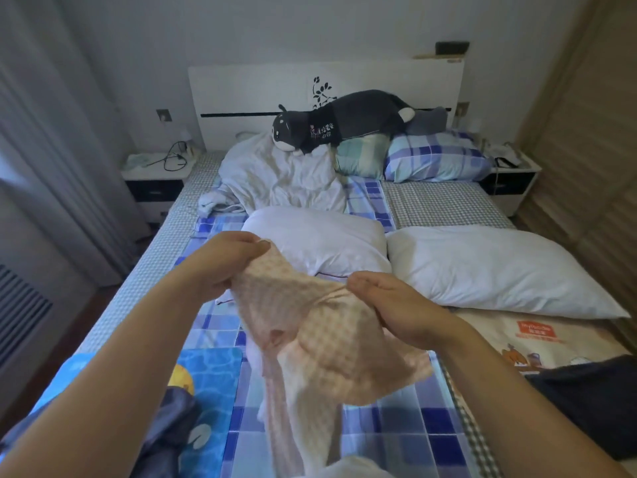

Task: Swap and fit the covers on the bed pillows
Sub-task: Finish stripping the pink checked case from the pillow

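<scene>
I hold a pink checked pillow cover point(320, 343) up over the bed. My left hand point(224, 260) grips its upper left edge and my right hand point(393, 301) grips its bunched edge on the right. The rest of the cover hangs down between my arms. Just beyond it lie two bare white pillows: one point(324, 239) in the middle of the bed, partly hidden by the cover, and a larger one point(496, 267) to the right.
A crumpled white sheet point(275, 174), a dark plush toy point(344, 122) and two checked pillows point(434, 157) lie by the headboard. Nightstands point(155, 177) flank the bed. A blue patterned cloth point(203, 381) lies near left, dark fabric point(586, 401) near right.
</scene>
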